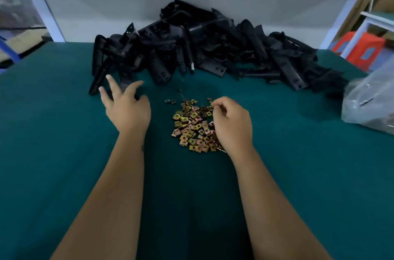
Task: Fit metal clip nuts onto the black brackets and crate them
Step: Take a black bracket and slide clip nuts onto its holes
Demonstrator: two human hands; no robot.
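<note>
Task barely begun: left hand [128,108], fingers spread, reached for brackets [204,46] mid-frame, right hand [231,123] pinched among nuts [191,125], no crate seen.

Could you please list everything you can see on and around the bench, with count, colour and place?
brackets: a large heap, too many to count, black, at the back of the table against the white panel
clip nuts: a loose pile, too many to count, brass-yellow, centre of the table, nearer than the brackets
table: one, covered in dark green, fills the foreground
plastic bag: one, clear grey, at the table's right edge
stool: one, red-orange, behind the table on the right
left hand: fingers spread, reaching toward the near left end of the bracket heap, holding nothing visible
right hand: fingers curled at the right side of the nut pile, seemingly pinching a nut
</note>
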